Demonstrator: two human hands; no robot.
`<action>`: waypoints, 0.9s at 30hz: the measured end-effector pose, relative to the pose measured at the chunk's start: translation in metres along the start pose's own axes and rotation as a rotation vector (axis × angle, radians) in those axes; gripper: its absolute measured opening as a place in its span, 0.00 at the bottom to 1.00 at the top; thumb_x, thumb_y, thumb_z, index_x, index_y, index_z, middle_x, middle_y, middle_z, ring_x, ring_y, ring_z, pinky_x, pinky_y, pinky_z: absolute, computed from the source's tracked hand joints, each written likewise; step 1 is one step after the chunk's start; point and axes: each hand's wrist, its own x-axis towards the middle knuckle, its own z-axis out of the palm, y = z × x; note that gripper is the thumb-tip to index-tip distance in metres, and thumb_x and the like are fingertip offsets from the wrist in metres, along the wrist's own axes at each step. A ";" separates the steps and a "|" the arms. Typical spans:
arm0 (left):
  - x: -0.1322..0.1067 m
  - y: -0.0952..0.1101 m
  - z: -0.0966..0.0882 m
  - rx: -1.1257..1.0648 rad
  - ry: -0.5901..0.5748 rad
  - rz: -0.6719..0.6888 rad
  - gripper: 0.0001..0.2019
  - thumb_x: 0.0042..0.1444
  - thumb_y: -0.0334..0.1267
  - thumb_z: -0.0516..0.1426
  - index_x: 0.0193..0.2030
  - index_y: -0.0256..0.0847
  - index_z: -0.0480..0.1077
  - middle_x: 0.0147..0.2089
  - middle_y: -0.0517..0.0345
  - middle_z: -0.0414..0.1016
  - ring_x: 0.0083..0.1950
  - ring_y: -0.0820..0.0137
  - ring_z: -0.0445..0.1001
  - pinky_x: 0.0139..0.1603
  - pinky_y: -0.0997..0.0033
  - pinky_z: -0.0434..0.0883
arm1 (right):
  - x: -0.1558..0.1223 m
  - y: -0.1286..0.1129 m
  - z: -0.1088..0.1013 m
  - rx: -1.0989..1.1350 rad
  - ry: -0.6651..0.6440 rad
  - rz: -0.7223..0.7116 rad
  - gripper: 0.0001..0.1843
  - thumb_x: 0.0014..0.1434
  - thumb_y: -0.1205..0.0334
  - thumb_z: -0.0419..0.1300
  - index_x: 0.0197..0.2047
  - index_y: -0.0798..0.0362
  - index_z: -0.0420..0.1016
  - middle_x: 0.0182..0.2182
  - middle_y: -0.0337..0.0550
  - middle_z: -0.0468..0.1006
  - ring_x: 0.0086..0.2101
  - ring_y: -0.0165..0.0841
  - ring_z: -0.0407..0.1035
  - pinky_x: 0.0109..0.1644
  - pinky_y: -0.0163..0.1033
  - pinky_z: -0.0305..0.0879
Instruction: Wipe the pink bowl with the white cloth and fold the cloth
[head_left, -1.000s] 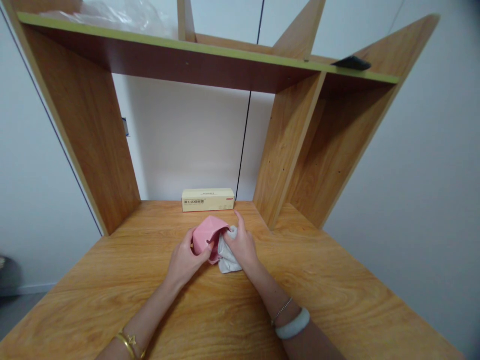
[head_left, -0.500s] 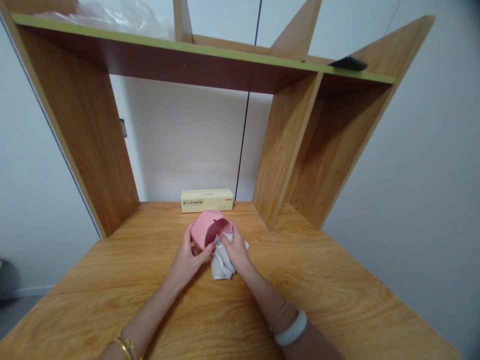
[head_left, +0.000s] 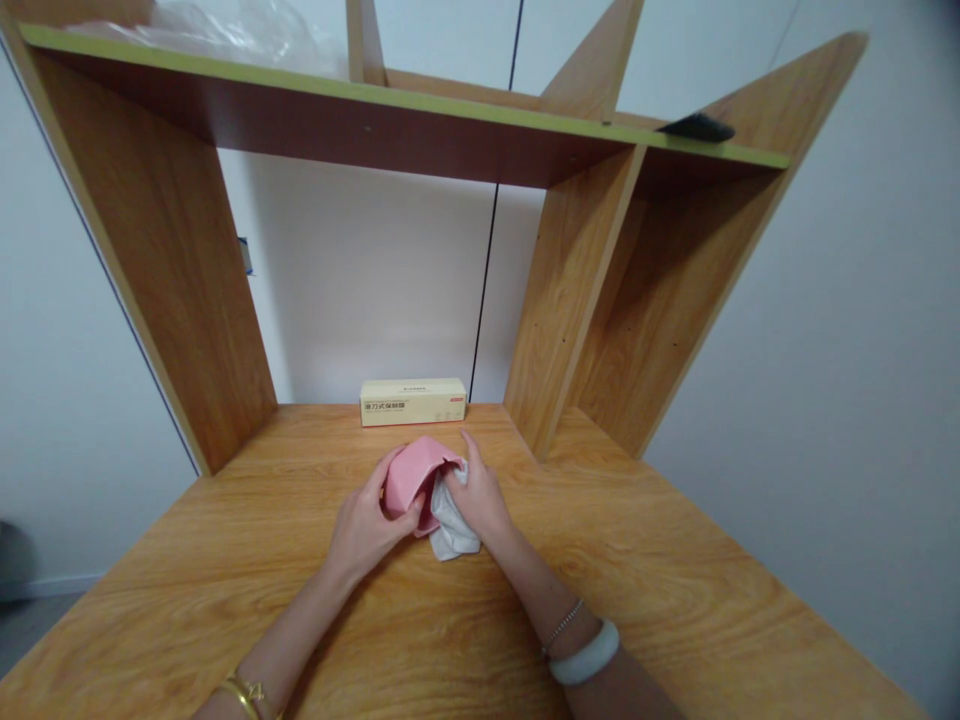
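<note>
A pink hollow container [head_left: 414, 470] is tipped on its side, its opening turned toward my right hand. My left hand [head_left: 369, 525] grips it from the left, with the thumb at the lower rim. A pale grey-white cloth [head_left: 453, 528] is bunched in my right hand [head_left: 480, 500], partly inside the container's mouth. The right fingers are mostly hidden by the cloth and the rim, while the thumb points up beside the container.
A cream box [head_left: 412, 403] with printed characters stands at the back of the wooden desk [head_left: 420, 640]. Wooden shelf panels rise on both sides. Clear plastic wrapping [head_left: 255, 40] and a dark flat object [head_left: 697, 127] lie on the upper shelf.
The pink container has turned, its opening now facing more to the right and down. My right hand and the cloth have shifted slightly right.
</note>
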 end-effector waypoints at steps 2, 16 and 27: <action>0.000 0.000 0.001 -0.059 0.020 -0.022 0.31 0.44 0.44 0.57 0.57 0.42 0.58 0.46 0.52 0.72 0.40 0.65 0.72 0.39 0.68 0.70 | 0.000 0.002 0.005 0.105 0.011 0.007 0.31 0.53 0.62 0.51 0.60 0.57 0.51 0.36 0.47 0.76 0.37 0.35 0.70 0.39 0.36 0.62; 0.003 -0.004 0.009 -0.259 -0.005 -0.084 0.32 0.46 0.46 0.57 0.57 0.37 0.53 0.46 0.48 0.70 0.44 0.64 0.72 0.44 0.64 0.70 | 0.002 0.003 0.010 0.072 0.082 0.070 0.36 0.48 0.61 0.56 0.60 0.55 0.51 0.35 0.46 0.75 0.34 0.35 0.70 0.36 0.36 0.62; 0.000 -0.002 0.001 -0.008 -0.008 0.000 0.32 0.44 0.46 0.57 0.56 0.36 0.58 0.46 0.48 0.72 0.45 0.60 0.72 0.45 0.63 0.68 | 0.000 -0.002 -0.003 -0.079 0.019 0.014 0.31 0.53 0.60 0.52 0.60 0.52 0.51 0.31 0.44 0.76 0.33 0.36 0.70 0.36 0.36 0.61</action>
